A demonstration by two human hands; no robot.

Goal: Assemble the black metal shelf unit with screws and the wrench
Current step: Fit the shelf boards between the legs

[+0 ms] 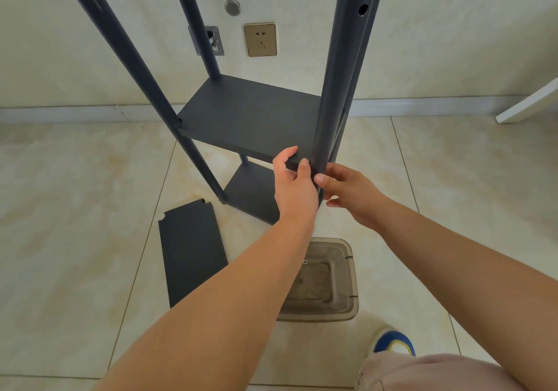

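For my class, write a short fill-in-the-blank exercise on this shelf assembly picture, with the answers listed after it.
1. The left hand grips the front edge of the ____ shelf panel.
2. A loose shelf panel lies flat on the ____.
3. The right hand touches the front right ____ of the unit.
4. The plastic bin stands ____ the right forearm.

Answers: upper; floor; post; under

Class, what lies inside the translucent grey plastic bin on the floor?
The translucent grey plastic bin shows a bare bottom and one small ring-like item near its far edge. The left forearm covers its left part.
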